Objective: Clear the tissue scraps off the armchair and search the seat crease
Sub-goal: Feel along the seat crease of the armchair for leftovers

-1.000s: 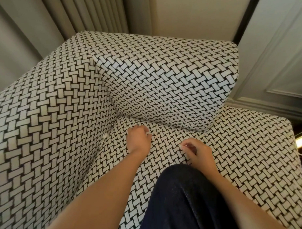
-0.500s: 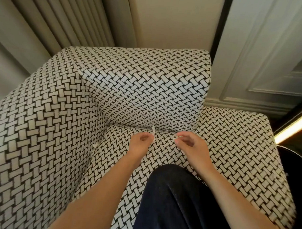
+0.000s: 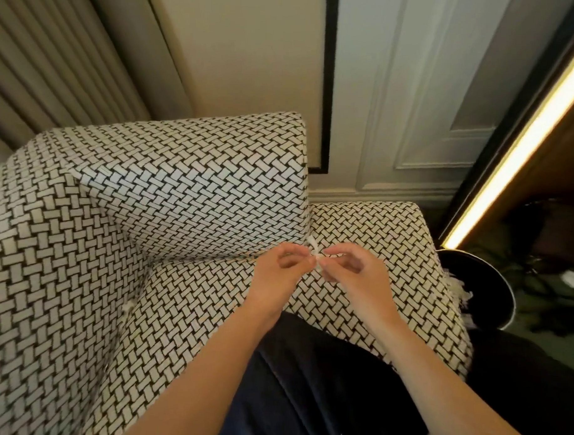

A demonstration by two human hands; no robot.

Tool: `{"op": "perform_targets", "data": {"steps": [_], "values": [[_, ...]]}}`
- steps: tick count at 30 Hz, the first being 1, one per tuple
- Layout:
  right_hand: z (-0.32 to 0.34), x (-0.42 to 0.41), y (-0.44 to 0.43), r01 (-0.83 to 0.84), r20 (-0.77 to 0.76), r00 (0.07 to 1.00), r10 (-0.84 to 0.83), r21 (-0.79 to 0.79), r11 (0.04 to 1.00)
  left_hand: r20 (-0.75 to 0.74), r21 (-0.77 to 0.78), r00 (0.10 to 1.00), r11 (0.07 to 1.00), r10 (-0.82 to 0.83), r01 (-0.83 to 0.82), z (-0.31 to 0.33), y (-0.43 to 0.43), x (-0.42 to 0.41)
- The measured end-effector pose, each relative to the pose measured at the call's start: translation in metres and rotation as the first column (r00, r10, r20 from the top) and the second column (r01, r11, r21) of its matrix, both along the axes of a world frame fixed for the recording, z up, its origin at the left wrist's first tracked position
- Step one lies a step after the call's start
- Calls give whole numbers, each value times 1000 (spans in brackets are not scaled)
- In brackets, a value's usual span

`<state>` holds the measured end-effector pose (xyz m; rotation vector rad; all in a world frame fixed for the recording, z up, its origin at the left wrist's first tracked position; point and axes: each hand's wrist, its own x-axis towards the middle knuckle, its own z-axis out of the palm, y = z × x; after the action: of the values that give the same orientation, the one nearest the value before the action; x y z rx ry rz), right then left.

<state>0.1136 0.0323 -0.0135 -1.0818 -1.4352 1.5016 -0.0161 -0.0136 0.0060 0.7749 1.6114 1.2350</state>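
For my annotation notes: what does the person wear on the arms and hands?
Nothing visible. The left hand and the right hand have no gloves, rings or watch; the left forearm and right forearm are bare, with no sleeve.

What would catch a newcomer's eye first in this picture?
The armchair, in a bold black-and-white weave, fills the left and middle. Over its seat, the left grip and right grip pinch a white scrap between them. A bright light strip runs slantwise at the right edge.
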Motion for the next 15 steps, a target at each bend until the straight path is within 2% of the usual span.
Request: {"op": "perform_targets", "data": {"steps": [2, 5, 7, 9, 10, 12, 15], "values": [[-2, 16, 1, -6, 59, 998, 3, 48, 999, -37, -8, 999, 1000, -16, 16, -3, 1, 15], [-10, 46, 5, -105, 231, 970, 74, 122, 987, -47, -63, 998, 997, -45, 42, -10, 1, 39], [-17, 68, 9, -179, 363, 924, 118, 141, 974, -22, -111, 994, 989, -103, 100, -16, 4, 54], [-24, 87, 12, -199, 482, 873, 73, 216, 956, 10, -157, 985, 972, -173, 173, -21, 8, 67], [-27, 96, 12, -186, 507, 862, 24, 272, 944, 48, -167, 979, 964, -199, 205, -24, 9, 73], [-33, 114, 11, -136, 527, 847, -77, 355, 925, 226, -158, 945, 949, -235, 274, -30, 12, 86], [-38, 132, 10, -28, 527, 828, -190, 377, 926, 500, -114, 826, 925, -261, 362, -41, 14, 99]]}}
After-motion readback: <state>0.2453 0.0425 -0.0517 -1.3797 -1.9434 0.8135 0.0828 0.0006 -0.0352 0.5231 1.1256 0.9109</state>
